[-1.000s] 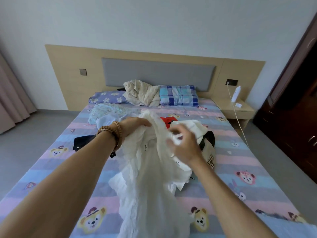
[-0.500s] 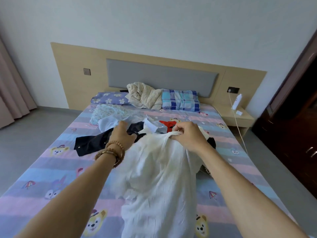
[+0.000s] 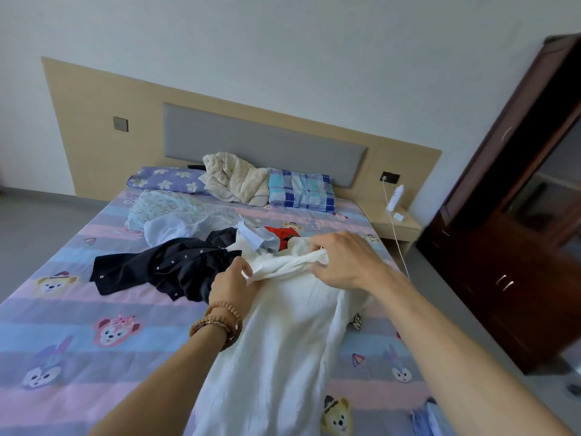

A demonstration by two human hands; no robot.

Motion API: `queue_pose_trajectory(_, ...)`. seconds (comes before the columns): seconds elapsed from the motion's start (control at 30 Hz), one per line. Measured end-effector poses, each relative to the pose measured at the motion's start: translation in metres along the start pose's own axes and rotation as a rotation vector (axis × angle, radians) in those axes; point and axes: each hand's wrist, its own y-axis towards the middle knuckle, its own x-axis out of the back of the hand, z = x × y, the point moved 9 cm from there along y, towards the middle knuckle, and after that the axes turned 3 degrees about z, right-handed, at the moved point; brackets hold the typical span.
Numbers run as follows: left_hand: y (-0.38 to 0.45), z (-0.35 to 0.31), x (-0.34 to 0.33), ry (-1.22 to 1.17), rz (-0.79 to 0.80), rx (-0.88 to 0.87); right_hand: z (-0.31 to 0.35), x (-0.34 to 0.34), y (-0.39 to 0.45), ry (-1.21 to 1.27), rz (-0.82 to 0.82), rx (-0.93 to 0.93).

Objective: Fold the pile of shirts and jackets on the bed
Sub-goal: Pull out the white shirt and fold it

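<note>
two hands hold a white shirt at its top edge over a bed strewn with unfolded clothes

head view: a person looks down along both forearms at a bed [image 3: 78, 313] with a pastel striped sheet printed with cartoon animals. the left hand [image 3: 234, 286], with beaded bracelets on the wrist, pinches the top edge of a white shirt [image 3: 283, 350] between thumb and fingers. the right hand [image 3: 345, 262] has its fingers curled over the same bunched edge a little further right. the shirt hangs from both hands and runs down the bed toward the viewer, wrinkled and not yet spread flat.

just beyond the hands lies the rest of the pile. a dark button-up shirt [image 3: 163, 267] sprawls to the left, touching the white one. behind it sit a pale blue garment [image 3: 176, 228], a floral garment [image 3: 160, 206] and a red piece [image 3: 281, 234], all crumpled. at the headboard are two pillows and a cream quilted jacket [image 3: 235, 177], also loose.

judging from this, the task is near its start: no folded item shows anywhere, the white shirt is only being gripped and straightened, and every other garment remains to be done.

hard to make out: the shirt's collar and sleeves are lost in the bunched fabric, so its orientation is unclear. its lower hem is cut off by the bottom of the frame. a dark patterned item peeks out from under the shirt's right side, mostly hidden. something blue at the lower right corner is cut off too.
</note>
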Motion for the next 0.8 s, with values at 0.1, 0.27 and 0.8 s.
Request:
queue_pose_trajectory(0.1,0.002,-0.004,-0.003,-0.021,0.129,-0.145,-0.011,0.003,-0.002,0.062,-0.010,-0.055)
queue_pose_trajectory(0.27,-0.019,-0.030,-0.032,-0.043,0.337,-0.272,0.019,0.003,0.001,-0.130,-0.187,0.081)
queue_pose_trajectory(0.8,0.013,0.002,0.075,0.211,-0.222,-0.088,0.037,0.007,-0.010,-0.126,-0.345,0.122)
